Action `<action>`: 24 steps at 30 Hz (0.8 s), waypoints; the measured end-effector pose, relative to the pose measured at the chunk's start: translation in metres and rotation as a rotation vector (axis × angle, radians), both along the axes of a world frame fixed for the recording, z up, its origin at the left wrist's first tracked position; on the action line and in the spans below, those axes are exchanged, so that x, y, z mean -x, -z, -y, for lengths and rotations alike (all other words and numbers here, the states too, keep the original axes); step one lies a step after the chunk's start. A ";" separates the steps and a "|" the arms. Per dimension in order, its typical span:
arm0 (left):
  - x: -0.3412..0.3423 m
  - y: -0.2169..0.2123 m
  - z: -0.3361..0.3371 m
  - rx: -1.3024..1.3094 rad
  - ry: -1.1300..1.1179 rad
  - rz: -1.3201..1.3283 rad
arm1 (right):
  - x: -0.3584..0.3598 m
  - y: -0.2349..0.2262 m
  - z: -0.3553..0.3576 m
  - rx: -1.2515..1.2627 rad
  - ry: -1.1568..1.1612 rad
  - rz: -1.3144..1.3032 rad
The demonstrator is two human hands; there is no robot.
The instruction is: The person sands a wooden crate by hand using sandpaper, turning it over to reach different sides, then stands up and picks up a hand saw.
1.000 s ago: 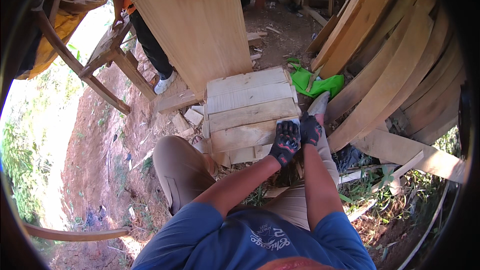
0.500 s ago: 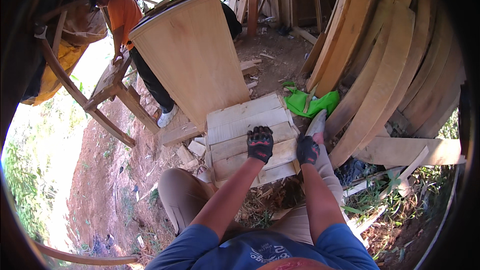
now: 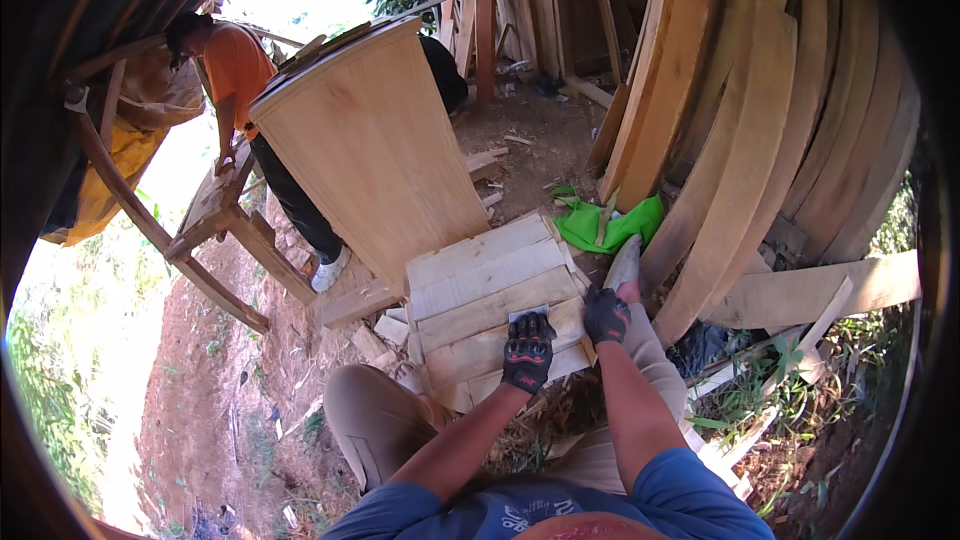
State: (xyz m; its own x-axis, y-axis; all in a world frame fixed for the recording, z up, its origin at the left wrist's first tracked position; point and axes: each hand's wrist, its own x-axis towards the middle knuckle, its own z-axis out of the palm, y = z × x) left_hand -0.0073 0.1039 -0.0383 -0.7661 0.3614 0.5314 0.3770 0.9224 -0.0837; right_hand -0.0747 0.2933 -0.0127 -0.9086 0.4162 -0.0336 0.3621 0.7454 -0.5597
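Note:
A pale slatted wooden panel (image 3: 487,285), made of several boards side by side, lies in front of me between my legs. My left hand (image 3: 528,352), in a black glove with red marks, presses down on its near part. A small pale flat piece (image 3: 529,313), like a folded sheet, shows at the fingertips; the rest of it is hidden under the hand. My right hand (image 3: 606,316), gloved the same way, is closed at the panel's right edge, with its fingers partly hidden.
A tall wooden cabinet-like piece (image 3: 370,140) stands just beyond the panel. Long boards (image 3: 740,150) lean at the right, near a bright green bag (image 3: 610,224). At the left, a person in an orange top (image 3: 237,70) bends over a wooden bench (image 3: 215,200). Wood scraps (image 3: 385,335) litter the ground.
My left hand has slid toward me along the boards, and the pale piece now shows at its fingertips. My right hand stays at the right edge. The view has shifted slightly.

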 end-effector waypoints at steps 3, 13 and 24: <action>-0.013 -0.013 0.021 -0.140 0.081 0.167 | -0.011 -0.029 0.016 -0.025 -0.050 0.026; 0.024 -0.206 0.169 -0.269 0.020 0.762 | 0.002 -0.002 -0.016 -0.184 -0.014 0.040; 0.032 -0.152 0.195 -0.407 -0.060 0.237 | 0.009 -0.007 0.010 -0.325 -0.010 0.091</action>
State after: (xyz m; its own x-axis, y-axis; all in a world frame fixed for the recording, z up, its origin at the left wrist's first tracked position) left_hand -0.0393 -0.0911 0.1134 -0.8967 0.1111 0.4285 0.2869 0.8830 0.3715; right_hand -0.0833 0.2831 -0.0056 -0.9121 0.4095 0.0181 0.3915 0.8835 -0.2573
